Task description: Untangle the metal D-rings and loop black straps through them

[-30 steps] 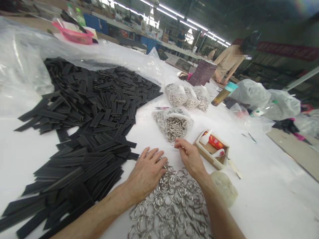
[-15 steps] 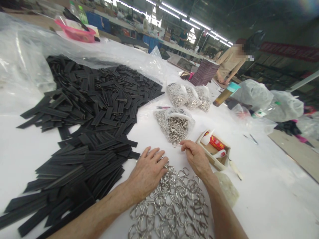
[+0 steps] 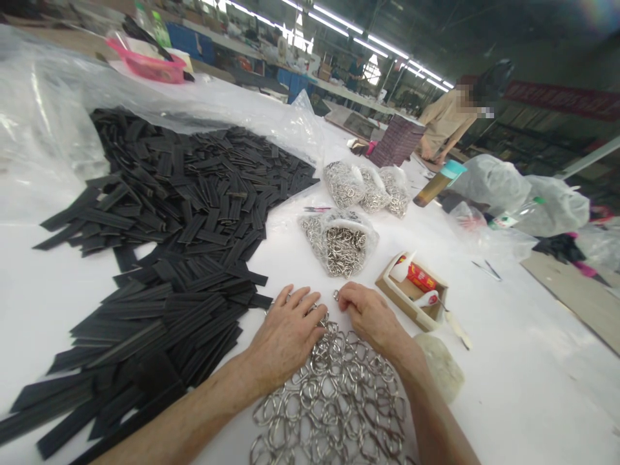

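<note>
My left hand (image 3: 289, 336) lies spread over the upper left edge of a layer of metal D-rings (image 3: 334, 394), fingers apart and touching some of them. My right hand (image 3: 365, 313) is closed at the upper right of that layer, with a single metal ring (image 3: 336, 295) at its fingertips. Beyond both hands stands an open clear bag of rings (image 3: 346, 248). Left of my left hand, black strips (image 3: 159, 316) are heaped, their nearest ends close to its fingers.
Right of my right hand are a small box (image 3: 407, 303) with tubes in it and a translucent lump (image 3: 440, 368). Further back lie bags of rings (image 3: 343, 184), a tilted bottle (image 3: 438, 184) and tweezers (image 3: 487, 270). A co-worker (image 3: 448, 119) stands across the table.
My right hand has moved back from the open bag toward me, bringing a ring along. My left hand has stayed in place.
</note>
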Demonstrator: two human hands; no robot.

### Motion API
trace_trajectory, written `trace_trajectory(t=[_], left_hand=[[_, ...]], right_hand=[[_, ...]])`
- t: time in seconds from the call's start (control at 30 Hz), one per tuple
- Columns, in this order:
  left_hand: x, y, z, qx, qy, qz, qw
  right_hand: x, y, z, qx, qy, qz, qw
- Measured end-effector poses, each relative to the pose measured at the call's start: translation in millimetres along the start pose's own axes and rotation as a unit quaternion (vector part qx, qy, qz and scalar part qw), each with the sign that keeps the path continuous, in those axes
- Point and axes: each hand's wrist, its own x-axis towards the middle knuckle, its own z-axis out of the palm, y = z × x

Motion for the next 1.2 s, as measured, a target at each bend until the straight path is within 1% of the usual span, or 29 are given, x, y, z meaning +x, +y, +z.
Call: trace_trajectory(t=[0.1, 0.13, 0.17, 0.2, 0.3, 0.33, 0.37, 0.43, 0.53, 0.63, 0.77, 0.87, 1.07, 1.2], left_hand=[[0, 1, -0.6, 0.002, -0.001, -0.004, 1.000], [0, 1, -0.8, 0.002, -0.001, -0.005, 1.000], [0, 1, -1.0, 0.001, 0.000, -0.005, 1.000], [1, 1, -1.0, -0.001, 0.002, -0.004, 1.000], [1, 0, -0.8, -0.006, 0.006, -0.002, 1.000], [1, 0, -0.6, -0.006, 0.006, -0.001, 1.000], [1, 0, -0.4, -0.005, 0.005, -0.001, 1.000], [1, 0, -0.2, -0.003, 0.003, -0.002, 1.000], [1, 0, -0.2, 0.000, -0.004, -0.005, 1.000], [0, 0, -0.5, 0.001, -0.008, -0.004, 1.000], [0, 0, -0.5, 0.002, -0.006, -0.004, 1.000], [0, 0, -0.3, 0.000, -0.007, -0.007, 1.000], [1, 1, -1.2, 0.000, -0.010, -0.004, 1.000], [1, 1, -2.9, -0.002, -0.010, -0.004, 1.000]], right_hand=[[-4, -8, -7, 0.044, -0.083, 0.024, 0.995], [-5, -9, -8, 0.062, -0.097, 0.031, 0.993], [-4, -8, -7, 0.077, -0.091, 0.035, 0.992], [-3, -7, -6, 0.087, -0.061, 0.033, 0.994], [5, 3, 4, 0.080, 0.070, 0.008, 0.994], [8, 6, 8, 0.063, 0.094, -0.002, 0.994], [11, 8, 12, 0.046, 0.100, -0.011, 0.994], [15, 11, 18, 0.024, 0.088, -0.019, 0.996], [15, 13, 19, 0.035, 0.079, -0.018, 0.996], [11, 18, 14, 0.065, 0.090, -0.004, 0.994], [6, 27, 5, 0.104, 0.119, 0.029, 0.987], [4, 28, 0, 0.118, 0.123, 0.054, 0.984], [1, 19, 1, 0.100, 0.075, 0.074, 0.989], [0, 18, 2, 0.078, 0.054, 0.086, 0.992]])
